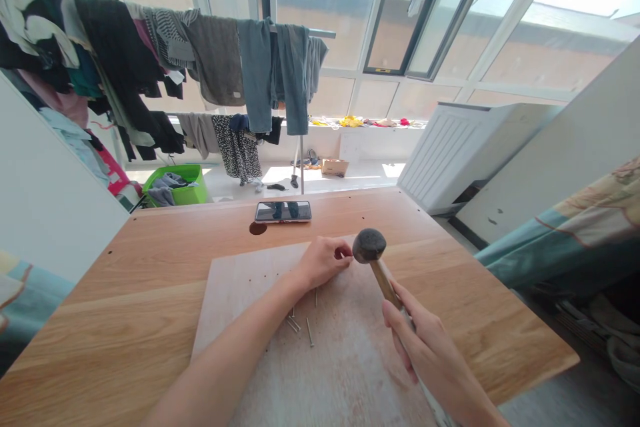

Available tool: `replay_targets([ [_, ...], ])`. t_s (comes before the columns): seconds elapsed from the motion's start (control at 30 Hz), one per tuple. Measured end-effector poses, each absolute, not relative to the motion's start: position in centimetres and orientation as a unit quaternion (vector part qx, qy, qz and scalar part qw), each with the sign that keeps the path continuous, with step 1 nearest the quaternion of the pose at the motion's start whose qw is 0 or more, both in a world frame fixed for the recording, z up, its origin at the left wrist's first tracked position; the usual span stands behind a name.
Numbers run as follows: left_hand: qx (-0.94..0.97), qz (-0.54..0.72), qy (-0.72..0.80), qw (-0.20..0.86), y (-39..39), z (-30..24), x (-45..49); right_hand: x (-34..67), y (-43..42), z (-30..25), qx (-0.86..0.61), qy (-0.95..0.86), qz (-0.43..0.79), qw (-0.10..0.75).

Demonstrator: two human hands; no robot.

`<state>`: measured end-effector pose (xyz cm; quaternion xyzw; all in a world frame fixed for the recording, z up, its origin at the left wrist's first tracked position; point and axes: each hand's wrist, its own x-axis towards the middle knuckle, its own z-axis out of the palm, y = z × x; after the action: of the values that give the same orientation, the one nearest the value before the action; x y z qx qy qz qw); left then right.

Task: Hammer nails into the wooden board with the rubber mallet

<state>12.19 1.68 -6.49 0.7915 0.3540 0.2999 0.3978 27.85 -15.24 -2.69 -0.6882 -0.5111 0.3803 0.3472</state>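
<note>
My right hand (pixel 417 337) is wrapped round the wooden handle of a rubber mallet (pixel 370 245), its dark head raised just right of my left hand. My left hand (pixel 325 261) rests at the far part of a pale wooden board (pixel 280 373), thumb and fingertips pinched together. Whatever sits between those fingertips is too small to make out. Several loose nails (pixel 309 332) lie on the board beside my left forearm. A few small dark holes or marks dot the board's surface.
The board lies on a wooden table (pixel 125 320). Beyond it are a phone (pixel 283 211) and a round dark hole (pixel 258 228) in the tabletop. Clothes (pixel 215 60) hang on a rack behind, above a green basket (pixel 193 190). A curtain (pixel 565 233) hangs at the right.
</note>
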Motion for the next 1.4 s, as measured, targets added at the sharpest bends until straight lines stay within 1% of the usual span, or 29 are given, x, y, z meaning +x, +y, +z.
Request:
replay_targets([
  [0.17,0.786,0.296,0.358,0.408,1.8,-6.5,12.2,27.8,-16.5,-2.5,-0.686,-0.476,0.393,0.385],
  [0.27,0.788,0.292,0.355,0.41,2.0,-5.3,11.2,28.3,-17.7,-2.9,-0.703,-0.447,0.413,0.368],
  [0.33,0.826,0.251,0.36,0.355,1.6,-3.7,9.9,28.6,-18.4,-3.5,-0.716,-0.432,0.433,0.338],
  [0.4,0.872,0.169,0.376,0.262,0.6,-2.1,8.5,28.8,-18.9,-4.3,-0.728,-0.414,0.442,0.322],
  [0.47,0.898,0.079,0.389,0.189,-1.0,-0.7,7.5,28.9,-19.1,-4.9,-0.737,-0.398,0.44,0.323],
  [0.57,0.91,0.002,0.394,0.132,-3.9,0.1,7.6,28.9,-19.2,-5.2,-0.732,-0.4,0.439,0.334],
  [0.67,0.916,-0.03,0.382,0.115,-5.8,-0.2,8.6,28.8,-19.0,-5.1,-0.727,-0.399,0.44,0.345],
  [0.77,0.923,-0.022,0.362,0.125,-5.8,-0.8,9.1,28.8,-19.0,-4.9,-0.726,-0.392,0.443,0.35],
  [0.87,0.921,0.054,0.352,0.156,-3.8,-1.4,8.9,28.6,-19.0,-4.9,-0.724,-0.389,0.449,0.35],
  [1.03,0.837,0.259,0.339,0.343,0.6,-3.4,8.8,28.5,-19.1,-5.1,-0.73,-0.393,0.445,0.338],
  [1.1,0.795,0.31,0.348,0.389,1.5,-4.4,9.0,28.5,-19.1,-5.2,-0.737,-0.393,0.44,0.329],
  [1.2,0.772,0.326,0.357,0.411,1.7,-5.4,9.1,28.6,-19.0,-5.2,-0.732,-0.401,0.445,0.325],
  [1.4,0.782,0.316,0.346,0.411,1.2,-5.7,8.9,28.8,-19.0,-5.1,-0.723,-0.401,0.458,0.328],
])
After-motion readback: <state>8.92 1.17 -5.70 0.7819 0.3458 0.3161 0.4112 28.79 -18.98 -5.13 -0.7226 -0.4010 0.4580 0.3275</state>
